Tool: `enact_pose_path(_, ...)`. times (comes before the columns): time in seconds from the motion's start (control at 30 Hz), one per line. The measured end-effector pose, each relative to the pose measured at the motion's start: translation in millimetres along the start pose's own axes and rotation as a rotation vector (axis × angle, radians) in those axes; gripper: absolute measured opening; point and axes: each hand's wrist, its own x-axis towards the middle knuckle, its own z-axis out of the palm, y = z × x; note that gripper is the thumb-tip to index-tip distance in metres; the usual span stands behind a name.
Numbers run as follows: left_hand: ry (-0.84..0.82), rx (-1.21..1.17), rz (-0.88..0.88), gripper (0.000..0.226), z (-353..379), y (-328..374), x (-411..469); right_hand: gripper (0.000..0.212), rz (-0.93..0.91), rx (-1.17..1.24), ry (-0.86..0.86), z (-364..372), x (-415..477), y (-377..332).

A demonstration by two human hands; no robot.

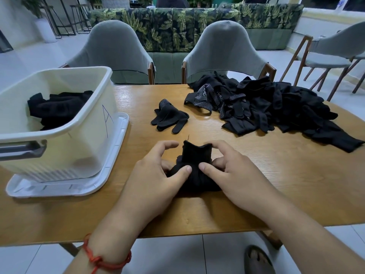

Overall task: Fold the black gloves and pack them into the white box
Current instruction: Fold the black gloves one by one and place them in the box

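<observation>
Folding looks well underway but nowhere near finished, I'd say. Both hands are on one black glove bundle (196,155) by the middle of the worktop's (286,186) near edge. The left hand (158,173) and right hand (229,171) each curl their fingers round its sides, with the thumbs pinching the rolled part and the cuff sticking up on the far side.

The white box (83,147) sits on its lid (112,171) by the left edge, with some packed gloves (59,109) already inside. Still to go are the stray gloves (169,119) lying toward the far edge and a big glove pile (276,107) at the far right corner.

The worktop is glossy light wood. The room seems lounge-like: two grey chairs (225,50) across from me, a leaf-print sofa (167,26) behind them and a pale tiled floor.
</observation>
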Motion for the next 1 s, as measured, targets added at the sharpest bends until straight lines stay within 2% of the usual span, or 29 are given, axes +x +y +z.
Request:
enact_pose_path(0.1,0.054,0.041,0.033,0.042,6,-4,2,0.06,-0.014,-0.099,0.137,7,0,3)
enact_pose_path(0.17,0.094,0.063,0.06,0.037,10,-5,1,0.06,-0.053,-0.145,0.185,13,0,4)
enact_pose_path(0.4,0.216,0.176,0.118,0.031,22,-8,2,0.03,-0.126,-0.365,0.27,22,-3,-3)
enact_pose_path(0.6,0.217,0.295,0.096,0.025,23,-11,2,0.016,-0.199,-0.562,0.318,25,2,1)
enact_pose_path(0.67,0.2,0.406,0.096,0.025,24,-13,2,0.015,-0.275,-0.591,0.294,24,5,6)
enact_pose_path(0.73,0.198,0.476,0.106,0.031,25,-15,3,0.022,-0.334,-0.633,0.242,25,8,9)
enact_pose_path(0.87,0.153,0.488,0.244,0.044,21,-17,4,0.027,-0.297,-0.585,0.166,19,11,9)
enact_pose_path(1.0,0.008,0.386,0.396,0.016,5,-20,3,0.027,-0.255,-0.454,0.096,11,11,10)
